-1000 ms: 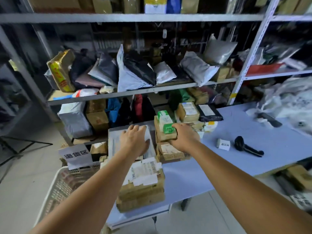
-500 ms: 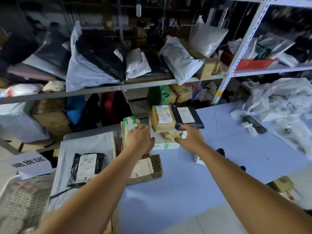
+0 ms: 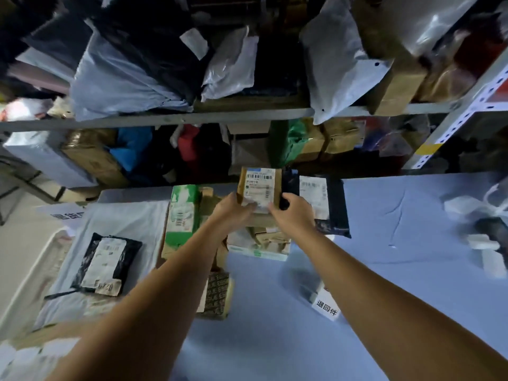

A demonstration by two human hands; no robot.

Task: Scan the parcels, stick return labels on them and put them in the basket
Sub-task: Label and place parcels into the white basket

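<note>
Our left hand and right hand each grip, fingers curled, the one brown box at the far middle of the table, between one green box and one of two black bags.

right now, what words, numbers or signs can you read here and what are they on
"退回件": small white box on the blue table.
"退货", rest cut off: white sign.
Maybe "Eurco", unsure: handwritten on the left black bag.
Too small to read: shipping labels on the brown box held by the left hand and right hand, right black bag, green-and-white box.
</note>
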